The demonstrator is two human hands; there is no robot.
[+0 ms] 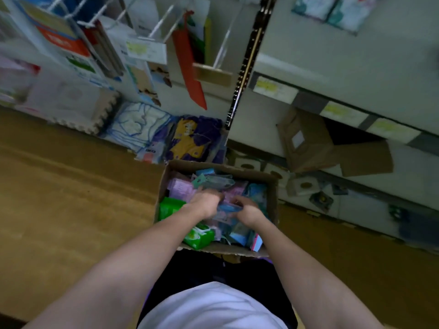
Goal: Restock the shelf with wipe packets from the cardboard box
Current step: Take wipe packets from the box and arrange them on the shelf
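Note:
An open cardboard box (164, 184) stands on the floor right in front of me, filled with several wipe packets in pink, blue, teal and green. Both my hands are inside it. My left hand (206, 202) and my right hand (247, 211) grip the same bluish wipe packet (225, 210) between them near the box's middle. Green packets (198, 236) lie at the box's near left. The grey shelf (332, 74) rises at the upper right, with a few packets (332, 10) on its top level. The picture is blurred by motion.
A second, smaller cardboard box (308, 143) sits tilted under the shelf's lower board. Small packets (320, 200) lie on the bottom shelf. At the left hang goods on wire hooks (95, 22), with foam mats and bagged items (197, 138) on the brown floor.

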